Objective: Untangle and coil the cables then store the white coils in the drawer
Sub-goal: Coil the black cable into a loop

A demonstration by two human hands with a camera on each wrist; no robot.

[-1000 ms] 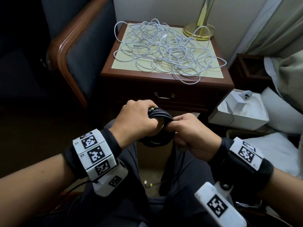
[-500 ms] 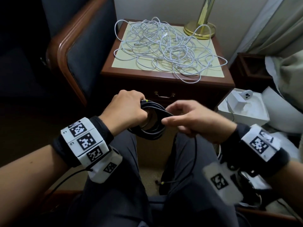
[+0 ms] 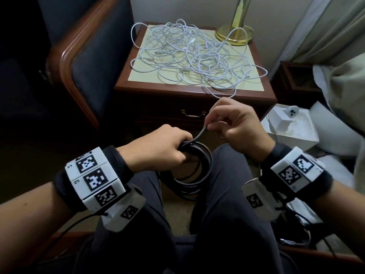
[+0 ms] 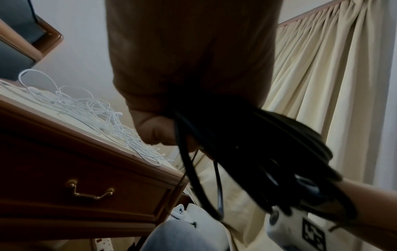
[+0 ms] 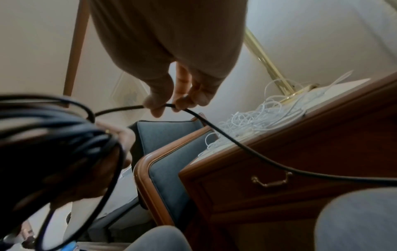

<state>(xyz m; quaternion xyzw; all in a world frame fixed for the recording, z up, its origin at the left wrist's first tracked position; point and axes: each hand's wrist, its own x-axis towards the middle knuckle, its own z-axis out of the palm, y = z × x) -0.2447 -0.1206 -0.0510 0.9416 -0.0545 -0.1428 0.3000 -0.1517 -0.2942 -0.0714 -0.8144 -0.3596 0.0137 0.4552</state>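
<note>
your right hand [image 3: 235, 123] has its thumb and forefinger pinched on the free run of the black cable [image 3: 194, 137], the other fingers curled loosely behind. half a second ago that hand sat level with the coil, close in; now it's lifted away toward one o'clock, and a short taut strand shows between your two hands. that reads as you drawing out slack for the next loop, so the black coil isn't finished yet.

your left hand [image 3: 158, 150] is wrapped tight round the top of the black coil [image 3: 189, 175], all fingers closed on the bundle. the coil hangs below your fist between your knees, its ring roughly upright, long axis running twelve to six. the strand climbs from the fist toward one o'clock into your pinch, and in the right wrist view it trails on past the fingers and down out of frame.

further out, at twelve o'clock, the white cables [image 3: 189, 56] lie in one tangled heap on the nightstand [image 3: 197, 95], a loop drooping over its front edge. the drawer [image 3: 193, 113] beneath is shut. i'd say the white work hasn't started.
</note>
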